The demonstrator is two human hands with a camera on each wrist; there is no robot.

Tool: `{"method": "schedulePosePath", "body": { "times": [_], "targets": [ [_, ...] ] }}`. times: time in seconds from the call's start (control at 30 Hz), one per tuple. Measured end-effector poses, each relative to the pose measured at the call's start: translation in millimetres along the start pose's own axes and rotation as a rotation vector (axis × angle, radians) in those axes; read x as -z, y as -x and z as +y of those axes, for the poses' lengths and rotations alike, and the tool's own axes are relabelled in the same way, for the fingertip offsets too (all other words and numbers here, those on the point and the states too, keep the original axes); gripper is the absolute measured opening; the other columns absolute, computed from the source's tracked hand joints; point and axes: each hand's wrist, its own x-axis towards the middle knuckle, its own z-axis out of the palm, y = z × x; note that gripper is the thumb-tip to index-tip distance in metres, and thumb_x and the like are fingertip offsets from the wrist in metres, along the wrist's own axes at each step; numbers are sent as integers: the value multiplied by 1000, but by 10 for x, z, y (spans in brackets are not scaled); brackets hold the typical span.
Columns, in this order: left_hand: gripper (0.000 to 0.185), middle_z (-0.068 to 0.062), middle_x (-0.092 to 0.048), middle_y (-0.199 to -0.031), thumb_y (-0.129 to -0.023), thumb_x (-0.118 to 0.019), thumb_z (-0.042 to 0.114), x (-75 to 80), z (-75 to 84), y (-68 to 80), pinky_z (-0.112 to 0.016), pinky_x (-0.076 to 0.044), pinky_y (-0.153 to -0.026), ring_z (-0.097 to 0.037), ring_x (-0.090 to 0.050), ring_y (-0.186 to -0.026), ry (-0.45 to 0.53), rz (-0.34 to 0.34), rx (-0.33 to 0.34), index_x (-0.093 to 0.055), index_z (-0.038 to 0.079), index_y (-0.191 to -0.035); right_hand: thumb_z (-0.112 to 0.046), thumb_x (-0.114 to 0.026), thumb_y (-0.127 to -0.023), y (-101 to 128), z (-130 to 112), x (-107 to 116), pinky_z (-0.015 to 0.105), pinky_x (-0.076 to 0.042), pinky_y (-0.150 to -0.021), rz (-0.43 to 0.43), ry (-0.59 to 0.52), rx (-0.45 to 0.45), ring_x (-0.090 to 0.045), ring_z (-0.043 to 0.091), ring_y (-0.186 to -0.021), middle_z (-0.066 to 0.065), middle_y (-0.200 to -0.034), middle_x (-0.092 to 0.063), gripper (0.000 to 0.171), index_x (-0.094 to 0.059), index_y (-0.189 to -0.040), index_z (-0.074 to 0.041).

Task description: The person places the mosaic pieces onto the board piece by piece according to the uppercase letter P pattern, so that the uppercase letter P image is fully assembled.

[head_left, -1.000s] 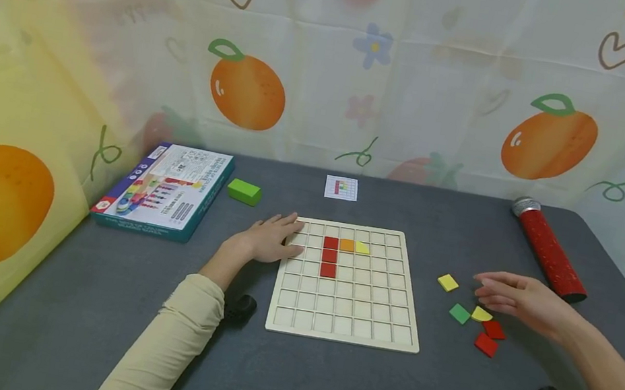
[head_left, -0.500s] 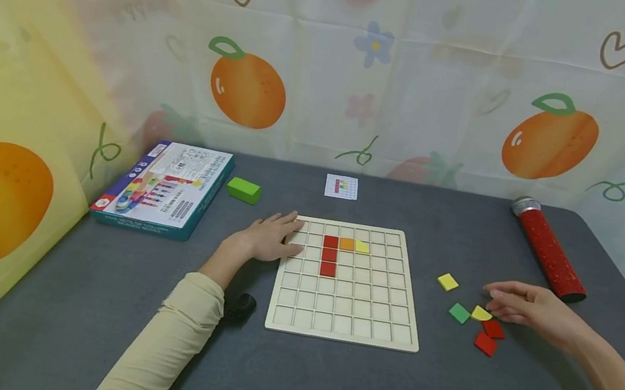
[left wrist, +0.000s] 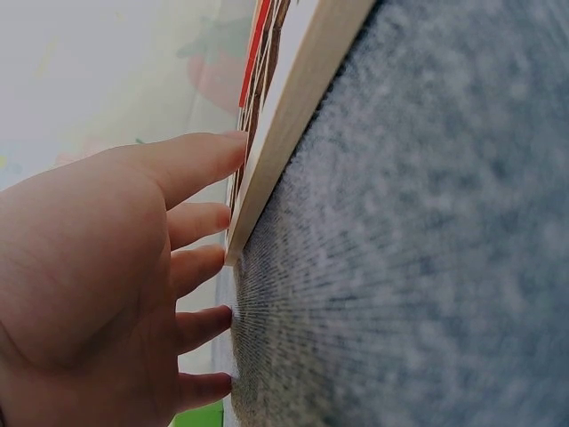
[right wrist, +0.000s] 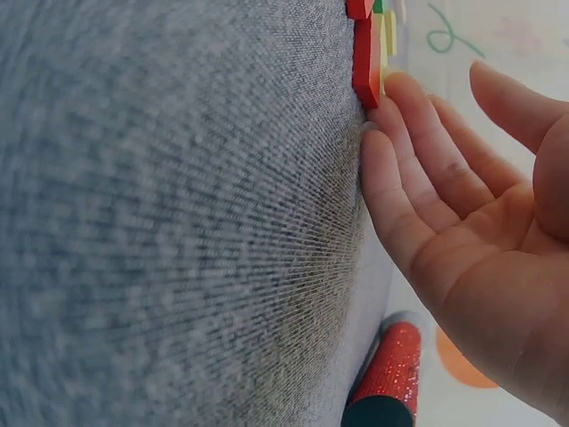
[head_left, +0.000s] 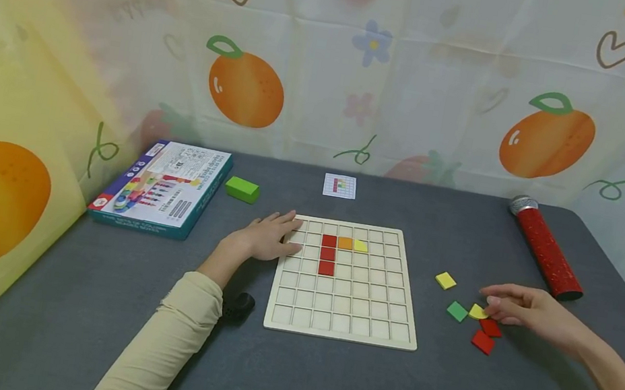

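Note:
My left hand [head_left: 265,239] rests on the left edge of a pale wooden grid board [head_left: 341,326], thumb and fingers spread. In the left wrist view, the thumb [left wrist: 200,160] lies over the board's rim. Three red tiles [head_left: 328,253] form a column in the grid, with an orange tile [head_left: 344,243] and a yellow tile [head_left: 361,246] beside the top one. On the right, the fingertips of my right hand [head_left: 536,312] are at a yellow tile with a rounded side [head_left: 478,312]. Its thumb stands apart from the fingers in the right wrist view. Two loose red tiles [head_left: 483,342] lie just below.
A green tile [head_left: 457,311] and a square yellow tile [head_left: 445,281] lie between board and right hand. A red microphone [head_left: 549,253] lies behind that hand. Further back are a small printed card [head_left: 340,186], a green block [head_left: 242,189] and a flat box [head_left: 163,188].
My right hand has moved slightly down and right, from above the loose tiles to the rounded yellow one. My left hand has stayed on the board's edge.

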Motion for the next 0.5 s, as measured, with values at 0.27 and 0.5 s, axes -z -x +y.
{"method": "schedulePosePath", "body": {
  "times": [0.27,0.5],
  "targets": [
    [67,-9,-10,-158,-99,-47,44,-4,-3,-7,-56,-10,-111,-34,-8,-143,3,-1,4,-23,13,-153,-14,-53,-99,16,25,-3,25,-51,-78,-14,17,44,-63,9,-93,13,-109,-65,44,-43,-133,13],
    [67,-9,-10,-158,-99,-47,45,-4,-9,-8,-56,-10,-111,-33,-7,-143,0,-1,-2,-23,14,-153,-1,-60,-93,33,88,-3,25,-53,-76,-82,24,199,-61,12,-92,14,-104,-61,44,-43,-130,15]
  ]
}}
